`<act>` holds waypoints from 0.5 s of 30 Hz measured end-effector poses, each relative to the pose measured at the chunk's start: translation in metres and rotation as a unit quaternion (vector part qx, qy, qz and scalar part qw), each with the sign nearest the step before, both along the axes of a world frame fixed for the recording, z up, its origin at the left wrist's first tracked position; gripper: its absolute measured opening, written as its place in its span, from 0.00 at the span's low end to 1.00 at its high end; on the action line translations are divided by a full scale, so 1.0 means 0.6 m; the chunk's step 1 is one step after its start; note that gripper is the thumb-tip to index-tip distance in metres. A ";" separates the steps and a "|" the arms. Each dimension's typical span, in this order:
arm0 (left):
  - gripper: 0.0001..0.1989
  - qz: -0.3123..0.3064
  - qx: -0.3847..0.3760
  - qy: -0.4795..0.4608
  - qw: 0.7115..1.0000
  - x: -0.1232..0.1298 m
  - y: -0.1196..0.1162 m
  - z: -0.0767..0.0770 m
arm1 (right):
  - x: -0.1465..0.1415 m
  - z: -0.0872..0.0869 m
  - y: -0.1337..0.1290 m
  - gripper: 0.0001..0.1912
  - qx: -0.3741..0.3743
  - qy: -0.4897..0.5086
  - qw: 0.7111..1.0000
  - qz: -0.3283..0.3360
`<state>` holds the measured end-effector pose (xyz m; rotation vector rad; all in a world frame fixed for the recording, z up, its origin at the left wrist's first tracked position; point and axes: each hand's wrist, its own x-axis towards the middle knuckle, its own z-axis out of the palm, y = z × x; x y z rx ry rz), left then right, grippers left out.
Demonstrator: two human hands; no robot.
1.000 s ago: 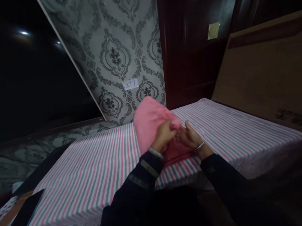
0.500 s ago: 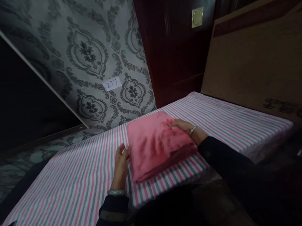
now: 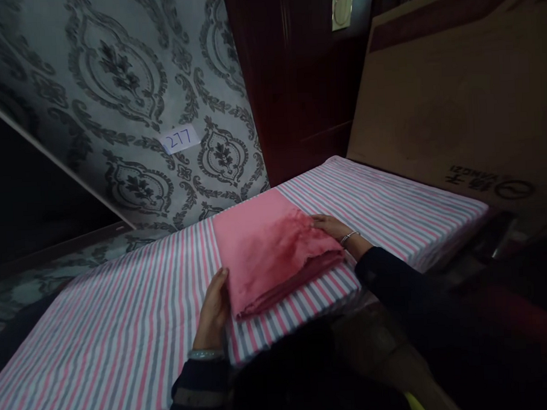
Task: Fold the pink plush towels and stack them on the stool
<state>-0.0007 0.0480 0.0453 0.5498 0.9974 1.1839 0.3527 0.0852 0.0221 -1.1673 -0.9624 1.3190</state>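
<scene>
Down on striped cover (image 3: 146, 295) since second ago: pink cloth (image 3: 275, 241), then bunched with far part raised, now flat folded bundle between hands. Suggests gathering has given way to squaring edges. Surface looks rumpled toward right grip, smoother beyond; near edge uneven. Left hand (image 3: 214, 304), since dropped to outer side, cupped along left edge; right hand (image 3: 332, 228) laid over right edge. Cannot tell whether either pinches fabric.

Head view: from wearer's head, forward and down.
Pink cloth (image 3: 266, 247): near, seen from above.
Patterned wall (image 3: 134, 120): farther, leaning in frame.
</scene>
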 end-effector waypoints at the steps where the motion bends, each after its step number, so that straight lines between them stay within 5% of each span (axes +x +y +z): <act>1: 0.12 -0.005 -0.008 -0.004 1.000 0.003 -0.006 0.003 | 0.002 -0.003 -0.005 0.10 -0.001 -0.001 1.000 -0.020; 11: 0.28 -0.016 0.017 0.008 1.000 0.041 -0.062 0.011 | -0.010 0.029 -0.043 0.07 -0.084 -0.010 0.993 0.077; 15: 0.20 0.026 0.070 0.025 0.997 0.011 -0.057 0.057 | -0.041 0.072 -0.056 0.03 -0.087 0.020 0.994 0.058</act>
